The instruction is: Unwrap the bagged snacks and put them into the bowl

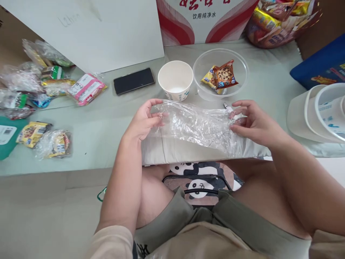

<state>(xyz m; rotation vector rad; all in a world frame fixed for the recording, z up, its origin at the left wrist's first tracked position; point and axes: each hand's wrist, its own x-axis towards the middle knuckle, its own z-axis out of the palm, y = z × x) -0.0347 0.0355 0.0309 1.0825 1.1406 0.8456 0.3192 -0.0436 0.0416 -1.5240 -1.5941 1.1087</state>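
A crumpled clear plastic bag (195, 124) stretches between my two hands over the front edge of the table. My left hand (144, 120) has its left end, with some fingertips showing through the film. At the right end, my right hand (252, 120) grips the film between thumb and curled fingers. Just beyond the bag stands a white paper cup (175, 81), its visible inside bare. To the right of the cup, a clear plastic bowl (242, 73) holds a brown cookie packet (225, 75) and a yellow packet (209, 78). A small metal-tipped object (228, 106) lies near my right fingers, partly hidden.
A black phone (134, 81) lies left of the cup. Several snack packets (87, 89) crowd the table's left side. White containers (302, 115) stand at the right, below a blue bag (322, 63). Boxes (121, 32) and a snack-filled basket (283, 21) line the back.
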